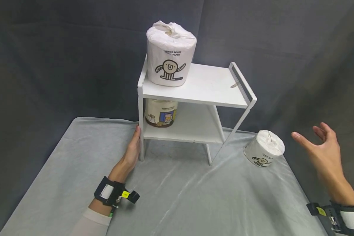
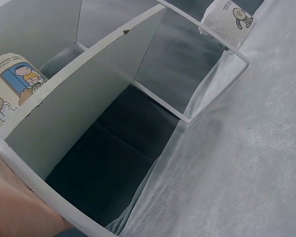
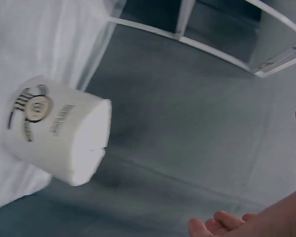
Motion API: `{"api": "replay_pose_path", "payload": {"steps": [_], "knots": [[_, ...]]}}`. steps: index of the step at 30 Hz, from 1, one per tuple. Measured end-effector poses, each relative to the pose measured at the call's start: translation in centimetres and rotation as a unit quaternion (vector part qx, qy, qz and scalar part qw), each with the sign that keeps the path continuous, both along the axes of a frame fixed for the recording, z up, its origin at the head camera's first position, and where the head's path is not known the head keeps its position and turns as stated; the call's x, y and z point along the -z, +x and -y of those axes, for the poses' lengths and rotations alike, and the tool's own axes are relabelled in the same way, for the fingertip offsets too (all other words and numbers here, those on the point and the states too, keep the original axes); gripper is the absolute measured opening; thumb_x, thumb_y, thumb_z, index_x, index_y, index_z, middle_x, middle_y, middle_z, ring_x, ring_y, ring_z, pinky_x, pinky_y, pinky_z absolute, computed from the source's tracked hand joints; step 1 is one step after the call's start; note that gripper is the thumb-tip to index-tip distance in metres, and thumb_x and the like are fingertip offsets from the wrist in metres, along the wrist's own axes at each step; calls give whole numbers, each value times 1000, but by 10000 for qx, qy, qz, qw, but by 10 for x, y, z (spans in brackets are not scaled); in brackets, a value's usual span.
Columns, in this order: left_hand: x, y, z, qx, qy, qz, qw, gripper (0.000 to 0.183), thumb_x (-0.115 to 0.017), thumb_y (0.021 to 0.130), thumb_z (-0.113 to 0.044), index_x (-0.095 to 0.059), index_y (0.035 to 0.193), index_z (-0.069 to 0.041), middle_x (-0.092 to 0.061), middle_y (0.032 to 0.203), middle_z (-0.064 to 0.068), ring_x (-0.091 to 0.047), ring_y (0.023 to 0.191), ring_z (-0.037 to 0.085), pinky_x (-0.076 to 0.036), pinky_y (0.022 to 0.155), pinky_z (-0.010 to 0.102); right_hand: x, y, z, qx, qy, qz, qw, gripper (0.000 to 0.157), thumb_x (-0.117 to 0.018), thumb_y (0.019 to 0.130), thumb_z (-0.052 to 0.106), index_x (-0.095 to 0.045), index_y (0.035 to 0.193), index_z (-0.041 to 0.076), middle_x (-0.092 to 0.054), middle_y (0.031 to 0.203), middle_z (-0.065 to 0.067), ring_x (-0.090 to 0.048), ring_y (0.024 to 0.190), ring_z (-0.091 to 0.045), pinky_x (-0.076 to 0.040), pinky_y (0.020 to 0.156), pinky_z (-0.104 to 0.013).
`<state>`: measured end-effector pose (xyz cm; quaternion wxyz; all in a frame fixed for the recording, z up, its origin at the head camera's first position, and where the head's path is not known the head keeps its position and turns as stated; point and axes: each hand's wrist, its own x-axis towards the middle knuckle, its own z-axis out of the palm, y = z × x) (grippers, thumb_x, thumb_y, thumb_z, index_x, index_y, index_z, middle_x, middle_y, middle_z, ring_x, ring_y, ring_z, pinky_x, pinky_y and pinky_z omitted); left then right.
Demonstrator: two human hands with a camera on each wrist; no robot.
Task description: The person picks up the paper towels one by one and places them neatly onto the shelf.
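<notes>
A white two-tier shelf rack (image 1: 215, 87) stands on the cloth-covered table. My left hand (image 1: 131, 149) touches the outer left side of its frame; some of its fingers are hidden behind. On the top tier, at the left, a wrapped toilet roll (image 1: 171, 65) stands upright. Another toilet roll (image 1: 161, 114), cream with a colored picture, sits on the lower tier at the left. Right of the rack, a third wrapped toilet roll (image 1: 261, 152) is on the table near its right edge. My right hand (image 1: 325, 149) is raised to the right of that roll, thumb and fingers spread, holding nothing.
Grey cloth (image 1: 194, 203) covers the table and shows some creases. Dark curtains (image 1: 76, 65) hang behind and at both sides. The rack's right frame slants outward toward the third roll, and its top right end has a raised rail (image 1: 244, 78).
</notes>
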<state>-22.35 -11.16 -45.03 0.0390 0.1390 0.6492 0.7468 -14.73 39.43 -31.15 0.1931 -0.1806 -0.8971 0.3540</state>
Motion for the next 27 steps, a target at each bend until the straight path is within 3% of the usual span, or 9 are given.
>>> {"api": "replay_pose_path", "payload": {"steps": [8,16,27], "knots": [[-2,-1,0,-14,35,-40,10000,81,-12,97,-66,18,157,-20,23,163,-1,23,147,14,15,116,48,38,4,-14,-31,-270,258,9993,106,-68,88,45,3,160,11,-7,165,-17,-11,148,-40,-19,111,-66],[-3,0,-2,27,97,0,9999,82,-12,97,-66,18,157,-20,22,164,-1,22,147,14,15,116,48,75,0,-21,219,-589,365,9974,108,-67,86,49,2,159,9,-8,165,-18,-10,149,-37,-16,115,-60],[-2,1,-1,8,147,6,9999,84,-14,96,-67,18,157,-18,22,163,0,23,147,16,15,115,51,111,4,-23,477,-775,547,9944,111,-69,85,49,3,159,6,-7,164,-21,-11,148,-43,-22,111,-65]]}}
